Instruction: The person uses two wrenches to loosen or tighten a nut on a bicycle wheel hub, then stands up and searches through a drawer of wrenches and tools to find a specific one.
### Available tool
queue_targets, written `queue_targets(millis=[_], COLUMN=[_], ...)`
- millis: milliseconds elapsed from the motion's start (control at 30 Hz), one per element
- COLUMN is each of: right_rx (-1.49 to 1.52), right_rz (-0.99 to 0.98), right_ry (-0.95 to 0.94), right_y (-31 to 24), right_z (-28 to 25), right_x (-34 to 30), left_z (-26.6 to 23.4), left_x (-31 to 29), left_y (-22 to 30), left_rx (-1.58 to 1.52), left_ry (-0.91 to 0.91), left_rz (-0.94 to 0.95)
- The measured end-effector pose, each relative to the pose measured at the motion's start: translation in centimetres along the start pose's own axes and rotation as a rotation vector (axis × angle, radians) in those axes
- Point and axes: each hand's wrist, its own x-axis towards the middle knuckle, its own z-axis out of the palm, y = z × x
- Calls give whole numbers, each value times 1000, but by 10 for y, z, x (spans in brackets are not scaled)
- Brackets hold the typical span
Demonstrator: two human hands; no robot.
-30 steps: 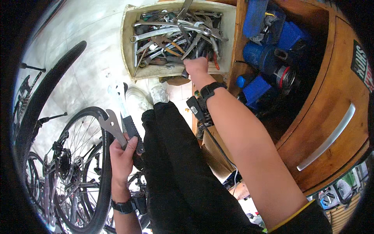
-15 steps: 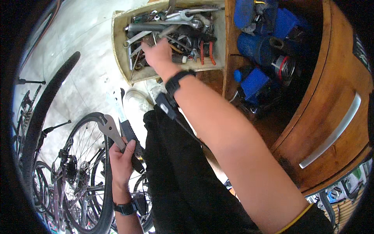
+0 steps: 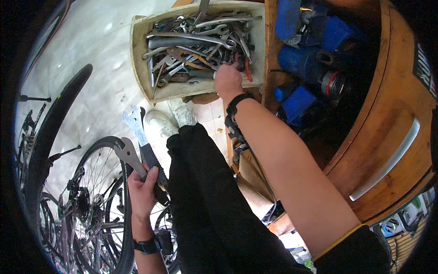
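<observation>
My left hand is closed round a grey flat open-ended wrench and a second tool with a black notched handle and a pale blue end; both heads point up and away. At the drawer's near right, my right hand reaches into a heap of tools. Its fingers are curled beside red-handled pliers, and what they grip is hidden. Left of it lies a tool with a dark handle. Across the heap rests a long combination wrench.
The pale wooden drawer sticks out of a wooden cabinet. Blue containers stand in the open compartment on the right. Bicycles with a black tyre crowd the left. My shoes are on the tiled floor below the drawer.
My right hand has moved from the drawer's middle left to the red-handled pliers at the right. Some tools in the heap have shifted. The left hand keeps its two tools almost still.
</observation>
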Motion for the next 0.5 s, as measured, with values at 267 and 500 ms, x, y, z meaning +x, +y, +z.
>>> queue_targets(millis=[267, 500], right_rx=[388, 493], right_rz=[36, 235], right_ry=[-147, -258], right_y=[21, -17], right_z=[-27, -43], right_x=[9, -7], left_z=[5, 11], left_x=[-2, -4], left_y=[8, 11], left_rx=[-75, -53], left_ry=[-61, -18], left_rz=[-3, 4])
